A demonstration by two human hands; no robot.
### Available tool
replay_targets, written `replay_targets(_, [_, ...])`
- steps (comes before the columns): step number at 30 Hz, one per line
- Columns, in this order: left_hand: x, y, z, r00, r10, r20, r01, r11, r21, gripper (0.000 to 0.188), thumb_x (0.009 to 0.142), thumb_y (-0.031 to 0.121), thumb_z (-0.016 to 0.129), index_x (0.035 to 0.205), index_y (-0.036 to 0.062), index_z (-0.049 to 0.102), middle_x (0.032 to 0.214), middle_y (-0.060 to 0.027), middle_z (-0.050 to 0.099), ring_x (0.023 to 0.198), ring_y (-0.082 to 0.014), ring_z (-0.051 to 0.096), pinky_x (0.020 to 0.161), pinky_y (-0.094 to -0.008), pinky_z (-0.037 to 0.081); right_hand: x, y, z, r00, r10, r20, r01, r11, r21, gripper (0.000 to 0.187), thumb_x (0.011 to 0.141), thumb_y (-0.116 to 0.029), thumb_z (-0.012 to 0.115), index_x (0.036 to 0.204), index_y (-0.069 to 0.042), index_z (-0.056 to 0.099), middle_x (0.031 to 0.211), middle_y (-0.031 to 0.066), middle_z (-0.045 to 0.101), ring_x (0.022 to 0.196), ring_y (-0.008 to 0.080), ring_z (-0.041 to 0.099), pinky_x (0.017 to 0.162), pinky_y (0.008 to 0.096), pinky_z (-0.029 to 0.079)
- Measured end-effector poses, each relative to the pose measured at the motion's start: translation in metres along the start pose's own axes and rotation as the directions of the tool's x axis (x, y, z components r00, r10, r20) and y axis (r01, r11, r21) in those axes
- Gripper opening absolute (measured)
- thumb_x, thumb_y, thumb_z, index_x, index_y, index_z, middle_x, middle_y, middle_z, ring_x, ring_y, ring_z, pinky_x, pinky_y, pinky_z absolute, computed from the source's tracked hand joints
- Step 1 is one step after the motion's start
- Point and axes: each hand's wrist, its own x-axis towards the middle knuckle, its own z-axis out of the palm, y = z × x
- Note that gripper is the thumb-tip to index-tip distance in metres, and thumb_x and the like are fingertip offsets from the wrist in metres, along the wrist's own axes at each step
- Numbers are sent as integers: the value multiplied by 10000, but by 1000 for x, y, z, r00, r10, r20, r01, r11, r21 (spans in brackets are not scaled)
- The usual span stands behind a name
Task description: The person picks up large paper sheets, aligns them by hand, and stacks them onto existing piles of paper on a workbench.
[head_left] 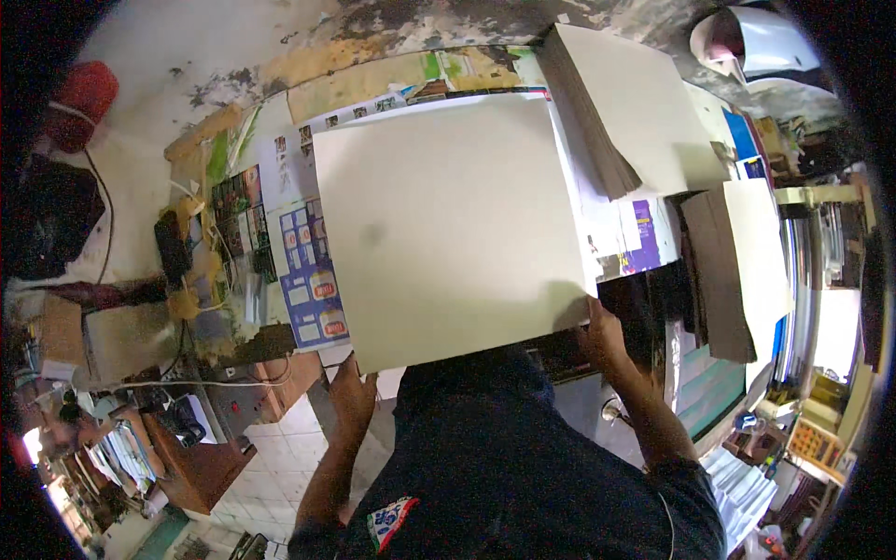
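Observation:
A large off-white sheet of board point(457, 224) spans the middle of the worktable in front of me. My left hand point(354, 390) is closed at its near left corner, the fingertips partly hidden by the sheet. At the near right corner my right hand point(603, 331) grips the edge. The sheet covers part of the printed sheets beneath it, among them a blue one with white boxes point(303, 257) showing along its left side. To the right of the board stands a thick stack of similar sheets point(635, 103).
Another stack of sheets point(756, 261) sits further right, beside the table. A purple printed sheet point(642, 233) lies near the right front edge. Cables and a power adapter point(173, 247) lie at the left end. A stained wall point(243, 47) runs behind the table.

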Motion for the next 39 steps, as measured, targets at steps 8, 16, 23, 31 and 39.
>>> replay_targets(8, [3,-30,-16,952,-169,256,303,658,-690,276,892,150,734,1102,-6,645,899,-38,681,802,-112,623,724,-277,513,15,5,-28,915,214,343,-383,729,568,519,845,-353,755,1198,-2,607,1062,83,678,909,176,645,757,351,540])
replay_targets(16, [93,45,14,968,112,-225,-103,993,53,485,856,323,747,1170,-3,573,1058,-186,624,991,-361,573,877,-476,444,98,25,-42,942,319,103,-282,590,757,586,830,-425,759,1114,69,622,947,112,690,816,187,650,671,318,522])
replay_targets(23, [180,135,64,846,504,-171,-396,811,431,687,930,500,589,1450,74,447,1464,-222,412,1359,-411,367,1121,-565,253,94,3,-32,955,291,63,-86,68,994,468,892,-259,672,1215,63,565,1095,145,655,990,235,646,855,338,518])
replay_targets(31, [195,136,68,876,481,-20,-431,802,415,674,952,521,521,1473,104,426,1563,-211,301,1458,-424,235,1137,-623,189,100,-91,11,777,604,-176,242,-29,970,441,851,-225,700,1225,-46,550,1147,81,573,1074,232,569,921,379,483])
replay_targets(39, [199,130,78,911,411,33,-397,851,345,697,918,525,577,1487,154,422,1589,-179,270,1479,-405,197,1154,-622,161,91,-166,6,725,473,-500,410,287,866,544,892,-184,604,1376,21,462,1387,186,454,1256,313,471,1022,443,417])
